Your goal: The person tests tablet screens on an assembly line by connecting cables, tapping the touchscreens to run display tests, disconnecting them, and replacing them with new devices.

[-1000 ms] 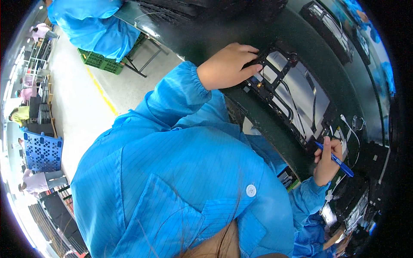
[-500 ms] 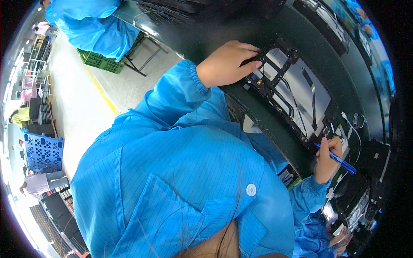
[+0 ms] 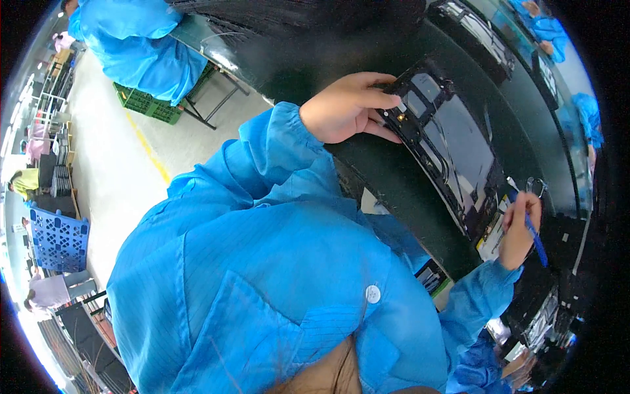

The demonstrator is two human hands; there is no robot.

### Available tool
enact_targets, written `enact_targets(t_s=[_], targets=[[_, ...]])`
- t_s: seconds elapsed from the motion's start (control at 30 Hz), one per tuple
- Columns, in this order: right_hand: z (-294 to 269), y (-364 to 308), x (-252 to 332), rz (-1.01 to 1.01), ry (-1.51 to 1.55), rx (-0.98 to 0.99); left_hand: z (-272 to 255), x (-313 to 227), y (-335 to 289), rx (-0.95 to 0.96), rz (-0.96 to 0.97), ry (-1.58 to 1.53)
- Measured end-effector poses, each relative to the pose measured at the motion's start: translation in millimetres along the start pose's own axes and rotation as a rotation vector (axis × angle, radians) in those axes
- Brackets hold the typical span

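My left hand (image 3: 351,108) grips the near-left corner of a flat black device housing (image 3: 428,164), thumb on top and fingers below. Shiny grey panels, thin black cables and small parts show on its upper face. The housing is tilted, its left end raised off the dark green work surface (image 3: 400,197). Beyond its right end, my right hand (image 3: 522,220) is closed around a blue pen (image 3: 537,241), which points down past the fingers. A printed card or sheet (image 3: 492,240) lies beneath and beside that hand.
A white cable end and clear loops (image 3: 537,186) lie right of the housing. Another similar housing (image 3: 476,33) is at the far side. At lower right, another person's hands (image 3: 518,368) work among parts. A green crate (image 3: 147,102) stands on the floor at left.
My left hand has changed its grip and lifted the housing's edge, tilting it. My right hand, with the pen, has moved right, off the housing's corner. The printed card now shows more.
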State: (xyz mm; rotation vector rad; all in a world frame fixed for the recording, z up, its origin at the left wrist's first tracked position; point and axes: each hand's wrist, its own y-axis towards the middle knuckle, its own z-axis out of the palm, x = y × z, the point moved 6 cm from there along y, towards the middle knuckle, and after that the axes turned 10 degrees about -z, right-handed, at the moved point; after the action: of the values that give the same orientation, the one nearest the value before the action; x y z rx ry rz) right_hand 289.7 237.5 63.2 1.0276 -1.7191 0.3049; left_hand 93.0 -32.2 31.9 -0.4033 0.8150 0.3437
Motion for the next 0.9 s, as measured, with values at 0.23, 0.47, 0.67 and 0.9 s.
enact_targets(t_s=[0.23,0.47,0.67,0.9], targets=[[-38,81,-25,-0.518,-0.845,-0.121,16,-35,24,0.051,0.135,-0.111],[-21,100,-62,-0.493,-1.063,0.162,53,-81,117,0.052,0.316,-0.191],[-20,100,-61,-0.303,-1.161,0.100,84,-68,225,0.055,0.242,-0.245],[-49,93,-36,-0.329,-1.198,-0.174,91,-21,321,0.007,0.139,-0.262]])
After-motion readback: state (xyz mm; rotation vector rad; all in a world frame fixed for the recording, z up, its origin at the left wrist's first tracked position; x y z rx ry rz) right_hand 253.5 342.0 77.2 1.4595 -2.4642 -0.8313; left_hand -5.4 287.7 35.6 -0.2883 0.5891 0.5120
